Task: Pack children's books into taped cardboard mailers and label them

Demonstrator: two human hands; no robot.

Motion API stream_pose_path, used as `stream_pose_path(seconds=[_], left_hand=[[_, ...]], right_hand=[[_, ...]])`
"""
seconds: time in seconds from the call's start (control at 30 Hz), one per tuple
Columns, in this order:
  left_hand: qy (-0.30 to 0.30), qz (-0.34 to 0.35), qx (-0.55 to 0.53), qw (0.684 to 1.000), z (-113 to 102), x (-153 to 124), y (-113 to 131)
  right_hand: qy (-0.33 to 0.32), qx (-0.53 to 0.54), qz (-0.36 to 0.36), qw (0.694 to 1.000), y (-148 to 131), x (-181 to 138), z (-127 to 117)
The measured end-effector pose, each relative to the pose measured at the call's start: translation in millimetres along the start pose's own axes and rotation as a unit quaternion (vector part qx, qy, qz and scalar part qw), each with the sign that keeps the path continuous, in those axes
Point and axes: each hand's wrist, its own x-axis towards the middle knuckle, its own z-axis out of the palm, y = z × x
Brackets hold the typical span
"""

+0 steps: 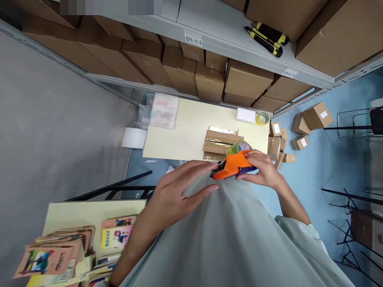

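Observation:
An orange and dark blue tape dispenser [235, 164] with a roll of clear yellowish tape [239, 147] is in my right hand [263, 169], whose fingers and thumb are wrapped round its right end. My left hand [182, 187] is at the dispenser's left end, fingers stretched out and thumb apart below. Its fingertips meet or nearly meet the cutting end; whether they touch the tape I cannot tell. Just beyond the dispenser, a flat cardboard piece [221, 140] with shiny strips of tape lies on the cream table [191, 119].
Shelves of cardboard boxes [249, 77] rise behind the table, with two utility knives [266, 39] on a shelf. A white box [245, 115] and another tape roll [262, 118] sit at the back right. Small cartons [275, 147] stand at right; booklets [60, 255] are stacked lower left.

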Motion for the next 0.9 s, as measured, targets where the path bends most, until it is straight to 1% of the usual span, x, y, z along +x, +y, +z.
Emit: stream_pose_path(seconds=[0.17, 0.33, 0.53, 0.67, 0.9], left_hand=[[0.019, 0.000, -0.014, 1.000, 1, 4, 2], [0.015, 0.006, -0.038, 0.999, 4, 11, -1], [0.000, 0.018, -0.053, 0.998, 5, 15, -5], [-0.001, 0.012, -0.037, 0.999, 8, 18, -7], [0.012, -0.001, 0.032, 0.999, 11, 25, -7]], right_hand=[[-0.005, 0.001, 0.006, 1.000, 2, 1, -1], [-0.005, 0.009, 0.009, 1.000, 5, 1, -1], [-0.023, 0.010, 0.022, 0.999, 9, -1, -2], [-0.026, 0.019, 0.039, 0.999, 13, -2, -3], [-0.047, 0.036, 0.061, 0.996, 21, 1, -3]])
